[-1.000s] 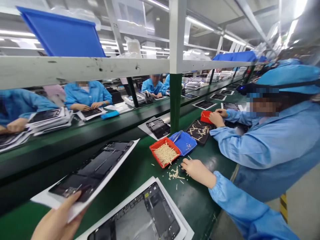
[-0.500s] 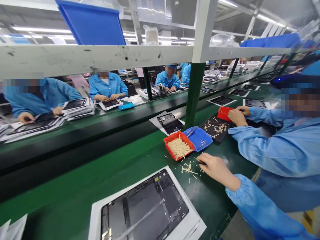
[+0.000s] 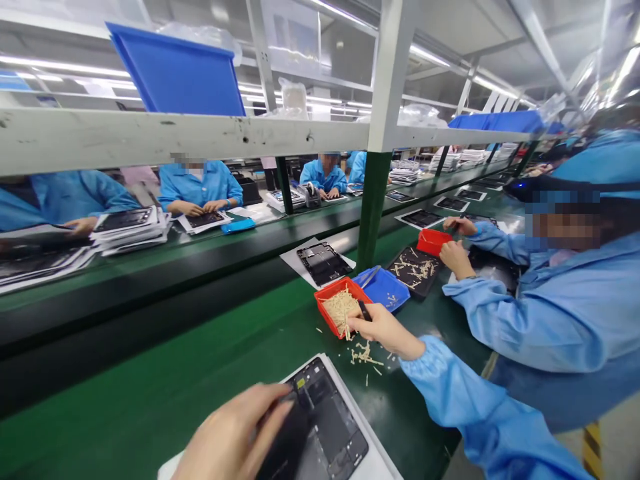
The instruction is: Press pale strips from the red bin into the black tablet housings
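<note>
My right hand [image 3: 385, 330] is at the front edge of a red bin [image 3: 325, 319] full of pale narrow strips [image 3: 340, 305]. It is closed around a black stick-like tool [image 3: 365, 311], whose kind I cannot make out, and pale strips show at its fingertips. In the foreground my left hand [image 3: 240, 433] is closed over an opened tablet housing [image 3: 340, 413] lying on white sheets [image 3: 377, 460]. Its thumb and fingers pinch a flat black piece [image 3: 287, 437] that covers part of the housing. Loose strips [image 3: 367, 353] lie scattered in front of the bin.
A blue tray [image 3: 385, 290] and a black tray with strips [image 3: 415, 270] stand beyond the bin. At right a co-worker's hands [image 3: 456, 259] work by another red bin [image 3: 431, 243]. A green post [image 3: 373, 213] rises behind; another tablet housing [image 3: 323, 262] lies near it.
My right hand has moved left from the loose strips to the red bin. My left hand has come into view over the tablet housing with the flat black piece. The view has shifted slightly.
</note>
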### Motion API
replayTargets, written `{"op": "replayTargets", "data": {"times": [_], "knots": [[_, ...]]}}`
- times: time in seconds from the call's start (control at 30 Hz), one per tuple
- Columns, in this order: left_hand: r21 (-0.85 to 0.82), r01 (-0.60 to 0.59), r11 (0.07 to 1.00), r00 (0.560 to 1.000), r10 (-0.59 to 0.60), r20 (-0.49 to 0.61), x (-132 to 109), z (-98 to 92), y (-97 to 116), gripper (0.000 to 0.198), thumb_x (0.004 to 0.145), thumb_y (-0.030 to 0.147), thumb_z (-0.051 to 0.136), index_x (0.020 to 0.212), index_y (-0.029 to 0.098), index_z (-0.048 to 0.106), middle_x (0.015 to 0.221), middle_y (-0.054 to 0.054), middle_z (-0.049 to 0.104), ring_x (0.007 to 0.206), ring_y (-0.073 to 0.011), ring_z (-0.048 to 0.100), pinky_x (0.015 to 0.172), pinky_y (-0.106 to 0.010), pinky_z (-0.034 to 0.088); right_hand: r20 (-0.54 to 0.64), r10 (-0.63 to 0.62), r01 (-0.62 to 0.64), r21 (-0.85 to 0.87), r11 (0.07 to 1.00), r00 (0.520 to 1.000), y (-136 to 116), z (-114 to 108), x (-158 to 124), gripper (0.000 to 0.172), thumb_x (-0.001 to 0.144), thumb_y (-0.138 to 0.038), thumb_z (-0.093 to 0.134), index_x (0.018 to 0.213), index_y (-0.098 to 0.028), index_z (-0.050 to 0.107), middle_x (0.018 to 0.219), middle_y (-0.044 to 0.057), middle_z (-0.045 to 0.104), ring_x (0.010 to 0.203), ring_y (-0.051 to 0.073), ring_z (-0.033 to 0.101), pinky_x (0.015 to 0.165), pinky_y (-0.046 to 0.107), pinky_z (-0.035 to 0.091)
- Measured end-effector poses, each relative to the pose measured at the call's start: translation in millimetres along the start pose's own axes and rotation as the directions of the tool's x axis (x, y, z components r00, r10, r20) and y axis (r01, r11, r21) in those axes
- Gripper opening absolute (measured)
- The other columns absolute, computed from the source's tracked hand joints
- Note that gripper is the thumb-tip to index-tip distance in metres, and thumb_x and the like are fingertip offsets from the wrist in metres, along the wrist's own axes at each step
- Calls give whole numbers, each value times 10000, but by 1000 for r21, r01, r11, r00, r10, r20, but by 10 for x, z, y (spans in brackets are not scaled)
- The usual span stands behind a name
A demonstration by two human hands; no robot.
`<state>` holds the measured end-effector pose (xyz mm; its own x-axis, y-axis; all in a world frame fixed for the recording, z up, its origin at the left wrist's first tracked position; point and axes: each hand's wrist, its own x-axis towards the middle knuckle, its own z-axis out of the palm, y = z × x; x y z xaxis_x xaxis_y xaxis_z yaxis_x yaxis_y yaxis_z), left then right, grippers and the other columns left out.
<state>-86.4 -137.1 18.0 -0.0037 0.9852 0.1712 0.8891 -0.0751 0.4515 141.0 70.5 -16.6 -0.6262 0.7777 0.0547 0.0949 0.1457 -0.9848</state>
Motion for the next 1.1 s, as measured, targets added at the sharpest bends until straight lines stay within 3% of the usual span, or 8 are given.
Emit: {"op": "replayTargets", "data": {"times": [0.07, 0.17, 0.3, 0.43, 0.6, 0.8, 0.97, 1.1], "knots": [[-10, -59, 998, 998, 59, 5, 444, 93, 159, 224, 916, 370, 440, 1010, 307, 633, 965, 26, 700, 836, -144, 662, 750, -239, 533, 9, -13, 12, 42, 999, 1000, -24, 54, 61, 281, 788, -412, 647, 723, -144, 589, 454, -75, 396, 401, 49, 305, 399, 194, 213], [28, -157, 987, 980, 159, -119, 967, 310, 263, 216, 925, 303, 436, 1038, 245, 612, 982, -12, 685, 854, -153, 643, 788, -277, 517, -18, -28, 29, 89, 996, 999, -31, 109, 100, 291, 790, -429, 645, 760, -147, 578, 510, -60, 458, 402, 49, 320, 396, 200, 217], [77, -248, 966, 951, 257, -169, 1323, 575, 274, 226, 933, 272, 417, 1003, 203, 621, 972, -49, 667, 876, -173, 620, 789, -309, 511, -60, -75, 81, 96, 992, 995, 12, 117, 119, 285, 827, -418, 607, 741, -150, 562, 486, -68, 444, 408, 57, 331, 422, 204, 250], [109, -300, 948, 938, 314, -145, 1448, 673, 297, 244, 932, 238, 403, 945, 182, 640, 955, -75, 662, 890, -200, 609, 789, -338, 508, -106, -114, 119, 39, 992, 988, 62, 65, 143, 304, 864, -374, 558, 652, -159, 522, 424, -76, 400, 424, 70, 358, 479, 211, 304], [97, -346, 933, 931, 354, -82, 1562, 670, 323, 241, 923, 239, 418, 895, 187, 652, 886, -61, 659, 854, -186, 607, 776, -315, 500, -162, -99, 77, -136, 988, 982, 124, 13, 155, 266, 855, -304, 534, 633, -158, 519, 461, -59, 438, 445, 81, 412, 484, 212, 326], [58, -283, 957, 953, 287, -99, 1737, 716, 260, 211, 893, 266, 483, 769, 194, 637, 747, -24, 659, 719, -163, 610, 680, -280, 485, -214, -122, 72, -228, 971, 969, 180, -13, 159, 183, 833, -258, 526, 684, -157, 555, 555, -41, 482, 461, 78, 448, 450, 193, 332], [35, -273, 961, 949, 275, -157, 1765, 768, 206, 194, 918, 266, 448, 971, 195, 620, 929, -46, 674, 848, -174, 620, 765, -306, 493, -270, -82, 20, -228, 974, 959, 203, -34, 169, 175, 846, -268, 519, 708, -162, 541, 545, -47, 474, 409, 75, 448, 408, 191, 326], [31, -354, 935, 927, 355, -119, 1721, 746, 230, 223, 933, 265, 425, 1022, 204, 620, 985, -47, 661, 900, -172, 601, 809, -309, 492, -276, -186, 88, -332, 939, 943, 223, -25, 180, 167, 843, -222, 531, 700, -156, 588, 559, -36, 504, 481, 93, 475, 460, 202, 349]]}}
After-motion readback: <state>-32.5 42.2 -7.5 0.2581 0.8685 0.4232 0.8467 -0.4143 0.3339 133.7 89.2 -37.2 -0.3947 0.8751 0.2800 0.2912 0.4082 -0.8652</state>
